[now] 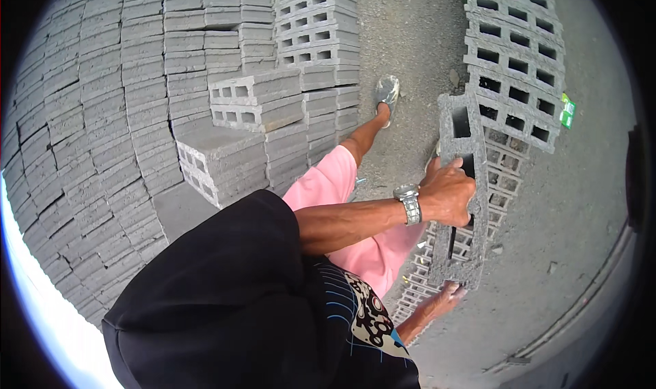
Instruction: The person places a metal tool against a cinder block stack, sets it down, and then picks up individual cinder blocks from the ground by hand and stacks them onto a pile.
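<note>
I hold a grey hollow concrete block on end, to the right of my body, above the gravel ground. My left hand, with a metal watch on the wrist, is shut on the block's upper part, fingers hooked into one of its holes. My right hand supports the block from below at its bottom end, and only its fingers and part of the wrist show. The block hides part of a low row of like blocks lying just behind it.
A tall stack of grey blocks fills the left side, with stepped loose blocks at its near edge. Another pile of hollow blocks lies at the upper right. My sandalled foot stands on gravel between them.
</note>
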Tool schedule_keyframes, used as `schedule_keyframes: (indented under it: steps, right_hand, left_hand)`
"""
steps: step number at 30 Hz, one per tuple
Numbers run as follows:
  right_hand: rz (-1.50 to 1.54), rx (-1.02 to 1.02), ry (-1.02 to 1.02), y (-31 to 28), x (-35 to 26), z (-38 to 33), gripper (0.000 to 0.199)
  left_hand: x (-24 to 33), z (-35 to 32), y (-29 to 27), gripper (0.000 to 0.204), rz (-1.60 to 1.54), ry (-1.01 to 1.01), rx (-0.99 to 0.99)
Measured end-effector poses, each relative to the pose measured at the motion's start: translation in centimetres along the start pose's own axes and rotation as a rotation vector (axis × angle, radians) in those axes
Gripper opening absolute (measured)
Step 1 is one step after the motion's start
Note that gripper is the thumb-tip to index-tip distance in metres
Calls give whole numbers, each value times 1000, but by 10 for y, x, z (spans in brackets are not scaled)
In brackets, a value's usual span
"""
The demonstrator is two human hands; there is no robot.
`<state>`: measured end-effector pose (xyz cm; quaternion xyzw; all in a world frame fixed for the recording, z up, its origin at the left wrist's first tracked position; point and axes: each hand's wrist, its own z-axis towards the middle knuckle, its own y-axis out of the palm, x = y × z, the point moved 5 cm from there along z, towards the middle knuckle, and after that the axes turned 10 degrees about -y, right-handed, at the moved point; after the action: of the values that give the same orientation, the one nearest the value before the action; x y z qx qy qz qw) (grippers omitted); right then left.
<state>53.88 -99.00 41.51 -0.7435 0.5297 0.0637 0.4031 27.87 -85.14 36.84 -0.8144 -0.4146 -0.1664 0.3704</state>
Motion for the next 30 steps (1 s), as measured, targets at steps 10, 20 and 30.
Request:
schedule_keyframes:
  steps: [10, 20, 30]
  right_hand:
    - [58, -640, -766, 215, -183, -43, 70]
    - [348, -1378, -476, 434, -248, -254, 92]
    - [100, -1648, -308, 546, -160, -299, 104]
  left_hand:
    - [-117, -186, -297, 52, 14, -360, 592]
    - [-290, -381, -402, 37, -6, -873, 951]
    - [-439, -445, -344, 46, -272, -1149, 856]
